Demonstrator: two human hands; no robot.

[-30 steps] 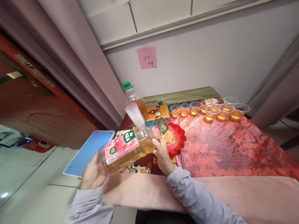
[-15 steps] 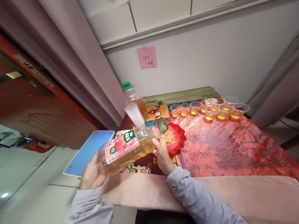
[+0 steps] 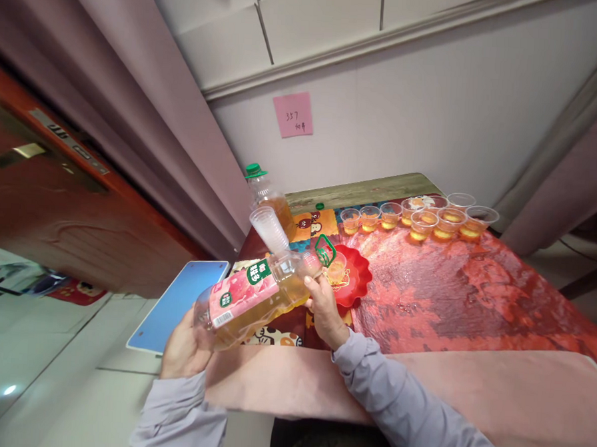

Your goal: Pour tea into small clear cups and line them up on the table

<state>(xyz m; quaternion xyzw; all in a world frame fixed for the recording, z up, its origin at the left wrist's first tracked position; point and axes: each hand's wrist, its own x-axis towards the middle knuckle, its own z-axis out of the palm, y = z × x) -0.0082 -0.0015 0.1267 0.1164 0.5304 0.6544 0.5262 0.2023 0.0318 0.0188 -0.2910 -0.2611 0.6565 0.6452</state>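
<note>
A large clear juice bottle (image 3: 247,294) with a pink and green label lies tilted across my hands, its neck pointing right. My left hand (image 3: 186,348) cups the base, fingers partly hidden behind it. My right hand (image 3: 324,309) grips the bottle near its neck, beside a green handle ring (image 3: 325,250). The mouth of the bottle is over a clear plastic cup (image 3: 337,268) standing in a red scalloped dish (image 3: 359,280). Yellow liquid shows inside the bottle. Just behind the bottle leans a stack of clear plastic cups (image 3: 269,228).
Several clear cups of yellow drink (image 3: 423,223) stand at the table's back right. A second bottle with a green cap (image 3: 272,199) stands at the back left, near a loose green cap (image 3: 320,206). A blue board (image 3: 179,304) is left; a pink cloth (image 3: 445,384) covers the front edge.
</note>
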